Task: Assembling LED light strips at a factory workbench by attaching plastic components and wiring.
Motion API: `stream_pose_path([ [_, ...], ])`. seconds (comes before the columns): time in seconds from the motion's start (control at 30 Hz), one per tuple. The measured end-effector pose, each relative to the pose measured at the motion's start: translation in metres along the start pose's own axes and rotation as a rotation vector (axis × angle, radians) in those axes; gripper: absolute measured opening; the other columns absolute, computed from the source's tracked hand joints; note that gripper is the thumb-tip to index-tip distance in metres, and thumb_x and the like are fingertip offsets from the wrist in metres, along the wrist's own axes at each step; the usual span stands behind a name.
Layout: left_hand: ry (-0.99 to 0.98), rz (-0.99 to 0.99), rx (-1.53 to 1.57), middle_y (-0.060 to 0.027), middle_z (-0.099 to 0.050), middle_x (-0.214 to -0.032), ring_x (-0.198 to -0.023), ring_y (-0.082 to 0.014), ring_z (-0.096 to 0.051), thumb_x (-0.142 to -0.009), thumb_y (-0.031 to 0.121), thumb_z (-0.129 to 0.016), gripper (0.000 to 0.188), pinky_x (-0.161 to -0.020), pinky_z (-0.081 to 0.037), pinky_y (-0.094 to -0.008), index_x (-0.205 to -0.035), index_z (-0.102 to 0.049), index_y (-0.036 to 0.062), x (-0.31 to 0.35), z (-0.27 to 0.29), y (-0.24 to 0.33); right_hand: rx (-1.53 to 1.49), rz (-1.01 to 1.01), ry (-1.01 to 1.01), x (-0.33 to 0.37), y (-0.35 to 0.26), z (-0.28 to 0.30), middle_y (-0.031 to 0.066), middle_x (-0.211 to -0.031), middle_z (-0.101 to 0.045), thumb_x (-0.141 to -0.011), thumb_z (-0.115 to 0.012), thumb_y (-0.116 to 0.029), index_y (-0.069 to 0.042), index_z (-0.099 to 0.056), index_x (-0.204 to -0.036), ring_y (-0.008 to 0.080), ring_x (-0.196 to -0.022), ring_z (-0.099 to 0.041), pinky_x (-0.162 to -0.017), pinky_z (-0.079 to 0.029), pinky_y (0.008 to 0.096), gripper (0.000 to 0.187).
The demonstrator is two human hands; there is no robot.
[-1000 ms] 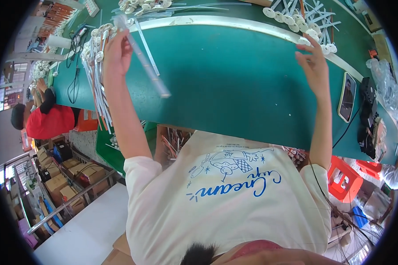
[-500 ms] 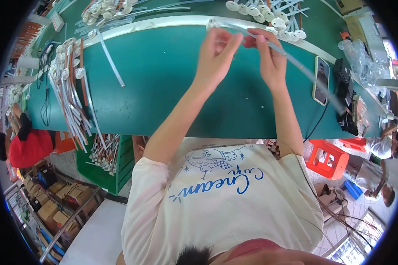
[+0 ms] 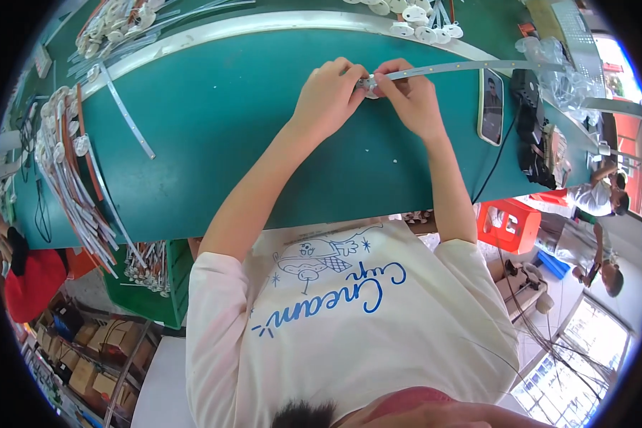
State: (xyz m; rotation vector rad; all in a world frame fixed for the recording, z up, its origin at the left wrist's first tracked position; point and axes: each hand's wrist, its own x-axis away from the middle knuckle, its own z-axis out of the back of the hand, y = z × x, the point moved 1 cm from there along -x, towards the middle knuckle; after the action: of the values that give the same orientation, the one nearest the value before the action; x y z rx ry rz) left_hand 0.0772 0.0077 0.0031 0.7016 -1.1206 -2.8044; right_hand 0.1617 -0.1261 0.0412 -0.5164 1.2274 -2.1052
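- While everything else sits around the edges, the action's at the far side of the green counter [image 3: 228,143], where a pale dotted strip [image 3: 464,67] is held up with its white end piece [image 3: 371,84] between the two hands.
- Left hand [image 3: 327,96]: fingertips pinched together on the white end piece.
- Right hand [image 3: 415,107]: thumb and fingers clamped on the strip right beside that end; the rest sticks out to the right, past the top of a phone [image 3: 491,107].
- Progress, as far as I can judge: this one's mid-handling, both hands on it, not set down. One loose strip [image 3: 127,114] lies apart on the left, next to a big bundle of strips [image 3: 68,175] hanging over the near edge. More pieces are heaped at the back left [image 3: 114,28] and back right [image 3: 424,32]. Couldn't tell you which piles are finished and which are waiting.
- Hard to make out: fingers cover most of the end piece, so whatever's going on there is hidden. The strip's far tip gets lost against a clear plastic bag [image 3: 546,53]. Both back heaps are cut off up top, and so is the red-clad co-worker [image 3: 32,285] at the left.
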Motion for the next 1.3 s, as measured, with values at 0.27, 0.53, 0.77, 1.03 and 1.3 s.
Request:
stream_pose_path([
  [0.27, 0.130, -0.021, -0.080, -0.0036, -0.056, -0.088, -0.079, -0.0224, -0.054, -0.072, 0.018, -0.064, 0.023, -0.068, -0.039, -0.0357, -0.094, -0.059, 0.0116, 0.001, -0.003, 0.010, -0.366, -0.047, 0.038, 0.003, -0.004, 0.018, 0.0138, -0.092, -0.063, -0.092, -0.051, -0.012, 0.007, -0.055, -0.100, 0.0182, -0.082, -0.065, -0.076, -0.054, 0.0278, 0.021],
  [0.53, 0.104, 0.000, -0.136, -0.0003, -0.055, -0.084, -0.078, -0.0184, -0.054, -0.070, 0.032, -0.073, 0.030, -0.070, -0.036, -0.0337, -0.090, -0.061, 0.0135, 0.004, -0.010, 0.008, -0.156, -0.071, 0.125, 0.004, -0.002, 0.018, 0.0120, -0.083, -0.064, -0.085, -0.061, -0.007, 0.006, -0.057, -0.096, 0.0165, -0.076, -0.065, -0.072, -0.055, 0.0255, 0.017],
  [0.77, 0.046, 0.017, -0.129, 0.0013, -0.053, -0.074, -0.073, -0.0166, -0.054, -0.067, 0.033, -0.075, 0.031, -0.067, -0.034, -0.0329, -0.083, -0.058, 0.0132, 0.003, -0.009, 0.009, -0.094, -0.120, 0.129, 0.009, -0.003, 0.015, 0.0113, -0.078, -0.064, -0.083, -0.063, -0.008, 0.005, -0.058, -0.090, 0.0155, -0.072, -0.065, -0.068, -0.054, 0.0242, 0.016],
  [1.03, 0.107, 0.014, -0.164, 0.0011, -0.051, -0.072, -0.071, -0.0165, -0.053, -0.067, 0.035, -0.075, 0.032, -0.065, -0.034, -0.0326, -0.080, -0.056, 0.0127, 0.003, -0.014, 0.008, 0.127, -0.083, 0.167, 0.016, -0.013, 0.008, 0.0103, -0.076, -0.065, -0.083, -0.064, -0.011, 0.003, -0.059, -0.088, 0.0133, -0.073, -0.066, -0.065, -0.052, 0.0218, 0.016],
  [1.3, 0.129, -0.006, -0.183, 0.0010, -0.049, -0.069, -0.069, -0.0163, -0.052, -0.066, 0.035, -0.076, 0.032, -0.063, -0.033, -0.0322, -0.078, -0.056, 0.0128, 0.003, -0.014, 0.007, 0.308, -0.013, 0.216, 0.016, -0.025, -0.002, 0.0079, -0.072, -0.066, -0.083, -0.064, -0.013, 0.000, -0.060, -0.086, 0.0116, -0.069, -0.066, -0.061, -0.051, 0.0211, 0.014],
])
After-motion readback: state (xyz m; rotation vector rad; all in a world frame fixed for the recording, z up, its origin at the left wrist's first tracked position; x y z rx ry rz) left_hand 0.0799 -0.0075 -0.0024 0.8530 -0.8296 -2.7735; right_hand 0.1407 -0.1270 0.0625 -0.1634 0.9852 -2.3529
